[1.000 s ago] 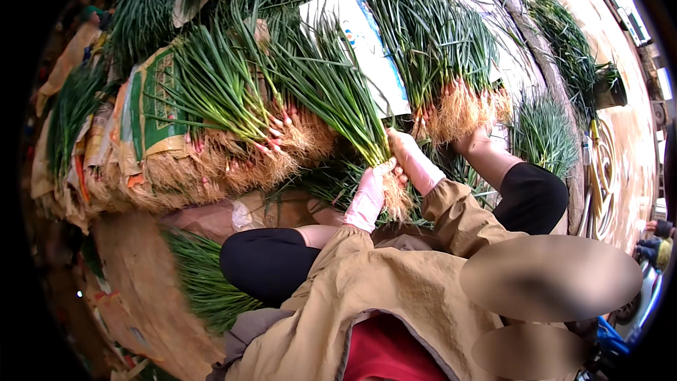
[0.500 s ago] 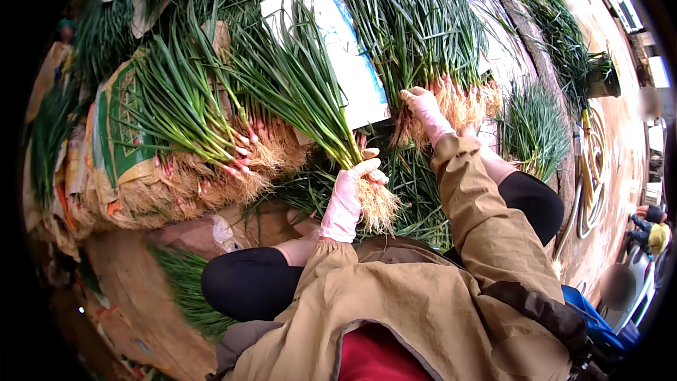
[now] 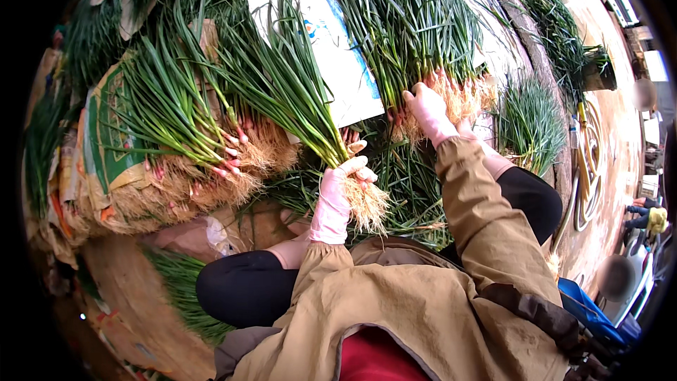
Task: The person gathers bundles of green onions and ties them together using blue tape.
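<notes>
My left hand [image 3: 341, 194], in a pale pink glove, is closed round a bunch of spring onions [image 3: 310, 113] just above its hairy tan roots. The long green leaves of that bunch slant away to the upper left. My right hand [image 3: 427, 109], gloved alike, pinches at the stems on the left edge of a pile of spring onions [image 3: 444, 35], beside pinkish bulbs and roots; its fingertips are partly hidden among the stalks. Under the held leaves lies a white and blue sheet [image 3: 352, 77]. Farther left rests another heap of spring onions [image 3: 169, 113] with pink bulbs.
A green and cream sack [image 3: 106, 141] lies under the left heap. Loose green leaves [image 3: 395, 190] cover the ground between my knees. At the right are a log-like beam [image 3: 525, 28], more greens [image 3: 532, 123], a coiled hose [image 3: 589, 162] and a person [image 3: 649, 219] farther off.
The view has shifted slightly, moving most things a little left and up. My left hand keeps hold of its bunch. My right hand stays at the right pile, its fingers still pinched at the stems.
</notes>
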Demonstrator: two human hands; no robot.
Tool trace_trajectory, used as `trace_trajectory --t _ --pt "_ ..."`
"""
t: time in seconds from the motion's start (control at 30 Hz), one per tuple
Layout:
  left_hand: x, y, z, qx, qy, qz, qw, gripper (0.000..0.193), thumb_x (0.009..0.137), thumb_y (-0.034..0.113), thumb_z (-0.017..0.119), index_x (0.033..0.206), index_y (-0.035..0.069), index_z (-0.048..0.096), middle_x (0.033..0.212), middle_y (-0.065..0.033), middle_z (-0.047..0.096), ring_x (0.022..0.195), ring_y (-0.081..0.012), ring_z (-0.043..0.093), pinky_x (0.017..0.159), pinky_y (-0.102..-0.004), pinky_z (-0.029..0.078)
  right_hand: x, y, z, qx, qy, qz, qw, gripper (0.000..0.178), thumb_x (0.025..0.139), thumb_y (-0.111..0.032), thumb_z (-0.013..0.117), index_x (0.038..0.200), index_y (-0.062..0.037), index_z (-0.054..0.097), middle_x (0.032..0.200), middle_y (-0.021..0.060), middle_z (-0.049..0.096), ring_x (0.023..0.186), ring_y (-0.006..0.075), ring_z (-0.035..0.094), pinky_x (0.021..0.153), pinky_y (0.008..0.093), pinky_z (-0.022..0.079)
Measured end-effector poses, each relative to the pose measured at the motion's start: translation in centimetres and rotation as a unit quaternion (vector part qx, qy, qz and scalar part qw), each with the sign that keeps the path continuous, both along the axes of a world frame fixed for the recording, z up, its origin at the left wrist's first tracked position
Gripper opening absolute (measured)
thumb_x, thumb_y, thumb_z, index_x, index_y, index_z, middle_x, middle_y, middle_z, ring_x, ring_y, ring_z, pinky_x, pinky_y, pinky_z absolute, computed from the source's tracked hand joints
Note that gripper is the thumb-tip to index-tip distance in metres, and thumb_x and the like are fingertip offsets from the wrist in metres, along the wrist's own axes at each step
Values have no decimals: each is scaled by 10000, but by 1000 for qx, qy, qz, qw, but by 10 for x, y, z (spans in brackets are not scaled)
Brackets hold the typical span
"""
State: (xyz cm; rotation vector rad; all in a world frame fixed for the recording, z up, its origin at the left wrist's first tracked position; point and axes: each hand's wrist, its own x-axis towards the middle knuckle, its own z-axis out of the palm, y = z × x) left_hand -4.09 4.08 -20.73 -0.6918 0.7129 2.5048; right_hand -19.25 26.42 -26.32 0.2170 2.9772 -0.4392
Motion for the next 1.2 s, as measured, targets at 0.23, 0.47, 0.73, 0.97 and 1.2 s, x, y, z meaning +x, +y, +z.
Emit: trace_trajectory --t 0.23,0.47,0.73,0.97,1.2 --pt "-1 -2 -12 11 16 11 1000 257 844 41 586 1098 2 584 603 -26 535 556 -165 542 668 -331 490 21 -10 23 -142 13 31 989 269 866 -312 594 1034 -121 680 838 69 696 736 218 671 689 340 524" --pt "0 -5 1 5 -19 23 1000 337 829 -18 591 1163 -4 547 631 -42 516 540 -151 515 593 -330 481 73 -20 21 82 -307 366 875 303 904 -319 499 974 -77 668 860 83 688 723 230 660 696 374 517" --pt "-8 11 -8 11 -26 38 999 185 823 -44 600 1003 -4 605 908 -132 657 756 -234 660 623 -272 531 -27 -7 14 -4 9 24 1000 269 877 -282 547 915 -52 680 819 110 683 767 241 665 734 374 518" --pt "3 16 -28 -93 1 2 996 89 833 33 618 921 20 616 774 -79 632 621 -194 611 570 -310 518 100 -74 72 -481 -302 -24 823 278 933 -244 558 938 28 614 785 70 650 593 105 590 548 262 500" --pt "9 16 -31 -143 -17 31 989 142 830 -14 591 969 -13 620 780 -78 643 607 -181 603 551 -302 508 117 -101 84 -536 -144 -91 827 238 939 -285 561 903 -50 578 665 20 613 418 100 520 420 266 456"
